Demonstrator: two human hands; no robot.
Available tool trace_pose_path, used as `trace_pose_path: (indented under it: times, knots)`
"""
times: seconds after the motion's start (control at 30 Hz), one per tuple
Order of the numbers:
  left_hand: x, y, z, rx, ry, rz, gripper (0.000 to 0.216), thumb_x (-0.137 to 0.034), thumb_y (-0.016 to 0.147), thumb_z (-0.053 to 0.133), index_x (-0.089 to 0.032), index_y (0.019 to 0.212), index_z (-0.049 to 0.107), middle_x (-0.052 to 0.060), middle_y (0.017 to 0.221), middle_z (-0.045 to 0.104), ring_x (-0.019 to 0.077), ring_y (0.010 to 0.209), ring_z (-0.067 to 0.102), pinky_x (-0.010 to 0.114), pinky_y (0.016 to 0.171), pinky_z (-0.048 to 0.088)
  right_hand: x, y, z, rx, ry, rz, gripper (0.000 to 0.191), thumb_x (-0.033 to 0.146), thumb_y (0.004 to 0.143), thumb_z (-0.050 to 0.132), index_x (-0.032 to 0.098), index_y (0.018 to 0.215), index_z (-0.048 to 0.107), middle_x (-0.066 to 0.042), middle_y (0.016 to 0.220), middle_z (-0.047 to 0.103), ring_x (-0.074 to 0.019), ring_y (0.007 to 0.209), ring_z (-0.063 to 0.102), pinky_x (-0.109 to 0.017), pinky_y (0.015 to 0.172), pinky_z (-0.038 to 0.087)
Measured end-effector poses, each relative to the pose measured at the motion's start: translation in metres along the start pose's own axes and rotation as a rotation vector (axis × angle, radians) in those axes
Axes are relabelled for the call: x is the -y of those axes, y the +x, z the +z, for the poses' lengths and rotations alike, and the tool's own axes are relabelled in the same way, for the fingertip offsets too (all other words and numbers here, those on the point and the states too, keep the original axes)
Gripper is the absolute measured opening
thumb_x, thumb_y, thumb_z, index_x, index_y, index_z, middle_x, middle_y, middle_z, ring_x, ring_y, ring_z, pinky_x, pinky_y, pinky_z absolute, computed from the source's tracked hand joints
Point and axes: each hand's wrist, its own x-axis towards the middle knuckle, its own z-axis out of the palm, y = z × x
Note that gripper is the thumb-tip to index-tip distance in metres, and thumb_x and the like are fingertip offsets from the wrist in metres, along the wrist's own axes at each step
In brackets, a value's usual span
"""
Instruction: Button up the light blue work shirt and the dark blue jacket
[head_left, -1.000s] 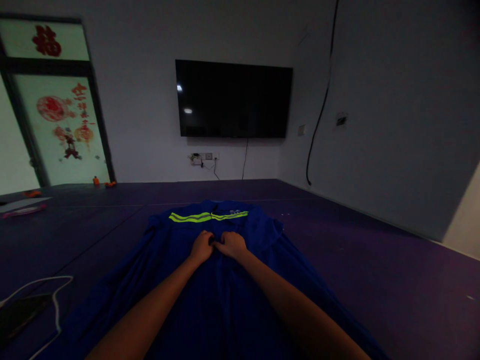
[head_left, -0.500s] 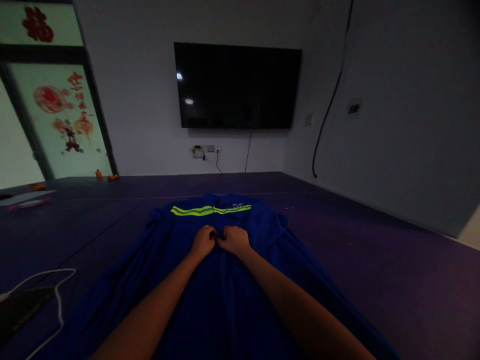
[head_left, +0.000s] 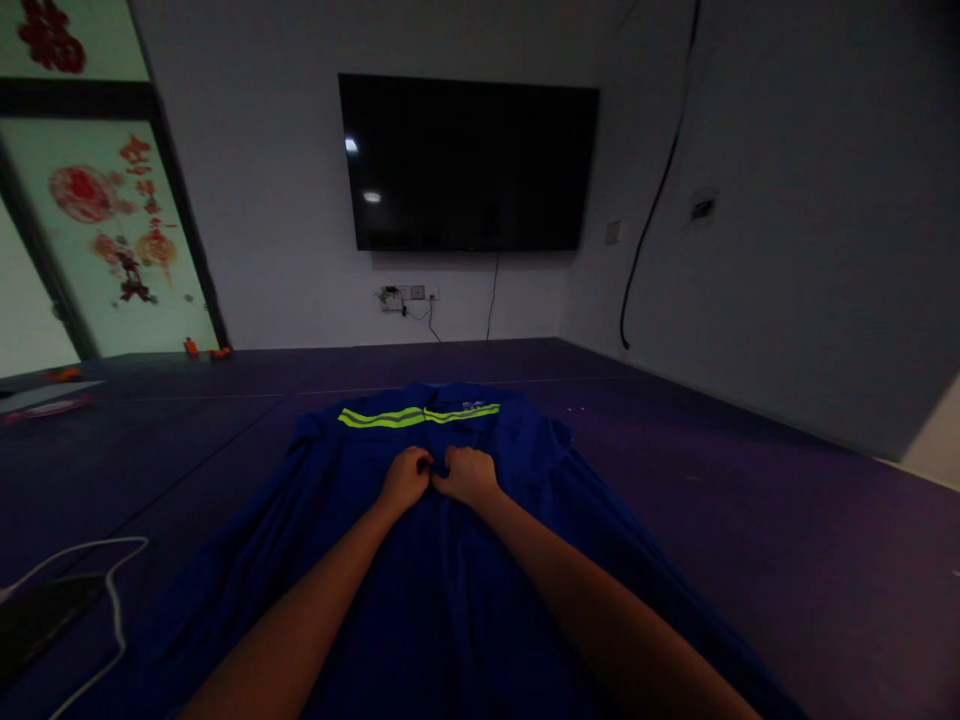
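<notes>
A blue long-sleeved work jacket point(head_left: 375, 450) lies spread out in front of me, its collar pointing away. Yellow-green reflective stripes cross its chest, and small pale lettering sits above the right-hand stripe. My left hand point(head_left: 407, 478) is closed on the cloth at the front opening, just below the stripes. Close beside it, my right hand point(head_left: 466, 475) pinches the other edge of the front. The fingertips nearly meet, and what lies exactly between them is too dark to make out.
A dark flat device point(head_left: 49, 615) with a white cable point(head_left: 116, 590) lies at the lower left. Small orange objects point(head_left: 219, 353) rest near the glass door point(head_left: 97, 240). A television point(head_left: 469, 165) hangs on the far wall. A black cable point(head_left: 652, 230) dangles on the right.
The view has shifted slightly, so the scene sits a little further left and up. Both hands keep their place at the jacket's front, with hardly any visible movement.
</notes>
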Motion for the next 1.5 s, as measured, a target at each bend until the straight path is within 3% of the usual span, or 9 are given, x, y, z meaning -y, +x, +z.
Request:
trace_pose_path:
  times: [0.4,0.6,0.83,0.93,1.1,1.33,1.5]
  knots:
    - [0.000,0.002,-0.001,-0.003,-0.033,-0.053,0.022,0.001,0.066,0.048,-0.014,0.071,0.064,0.003,0.078,0.063,0.0134,0.077,0.058,0.025,0.073,0.044,0.004,0.001,0.001,0.008,0.029,0.015,0.038,0.044,0.069,0.052,0.013,0.088,0.064,-0.014,0.086,0.066,-0.0276,0.082,0.062,-0.033,0.067,0.044]
    - [0.000,0.002,0.000,-0.015,-0.045,-0.070,0.022,0.001,0.065,0.048,-0.014,0.069,0.064,0.003,0.076,0.064,0.0126,0.075,0.058,0.024,0.072,0.044,0.005,0.005,0.006,-0.003,0.045,0.072,0.027,0.031,0.069,0.051,0.012,0.083,0.066,-0.016,0.084,0.066,-0.0263,0.079,0.062,-0.031,0.063,0.042]
    - [0.004,-0.001,0.001,0.004,-0.089,-0.084,0.010,-0.008,0.066,0.055,-0.014,0.068,0.062,0.001,0.068,0.061,0.0113,0.064,0.055,0.022,0.063,0.042,-0.015,0.018,0.020,-0.047,0.500,0.077,0.015,0.028,0.068,0.054,0.020,0.075,0.065,-0.001,0.071,0.066,-0.0132,0.066,0.060,-0.020,0.053,0.037]
    - [0.005,0.000,0.000,-0.001,-0.111,-0.090,0.010,-0.008,0.067,0.053,-0.014,0.067,0.061,0.000,0.064,0.059,0.0106,0.061,0.053,0.021,0.060,0.040,-0.018,0.024,0.029,-0.040,0.668,0.050,0.015,0.024,0.067,0.055,0.018,0.076,0.065,0.000,0.067,0.065,-0.0115,0.059,0.058,-0.018,0.050,0.037]
    - [0.004,0.003,-0.001,-0.025,-0.109,-0.096,0.018,0.000,0.064,0.046,-0.013,0.061,0.057,-0.002,0.058,0.054,0.0090,0.058,0.050,0.019,0.057,0.036,-0.018,0.028,0.037,-0.049,0.764,-0.049,0.014,0.020,0.068,0.053,0.019,0.072,0.067,0.000,0.071,0.067,-0.0119,0.062,0.059,-0.019,0.055,0.041]
    - [0.005,0.002,0.000,-0.042,-0.123,-0.098,0.019,0.001,0.065,0.044,-0.013,0.063,0.057,-0.002,0.060,0.055,0.0088,0.060,0.051,0.018,0.059,0.038,-0.019,0.021,0.029,-0.134,0.615,-0.033,0.019,0.009,0.063,0.053,0.018,0.071,0.067,-0.001,0.073,0.067,-0.0125,0.068,0.060,-0.018,0.060,0.044]
    - [0.006,0.002,0.001,-0.052,-0.136,-0.097,0.017,-0.003,0.067,0.045,-0.014,0.064,0.058,-0.001,0.063,0.058,0.0100,0.062,0.054,0.020,0.061,0.041,-0.015,0.015,0.021,-0.128,0.493,-0.042,0.014,0.015,0.067,0.055,0.018,0.074,0.067,-0.003,0.082,0.067,-0.0134,0.075,0.060,-0.020,0.065,0.044]
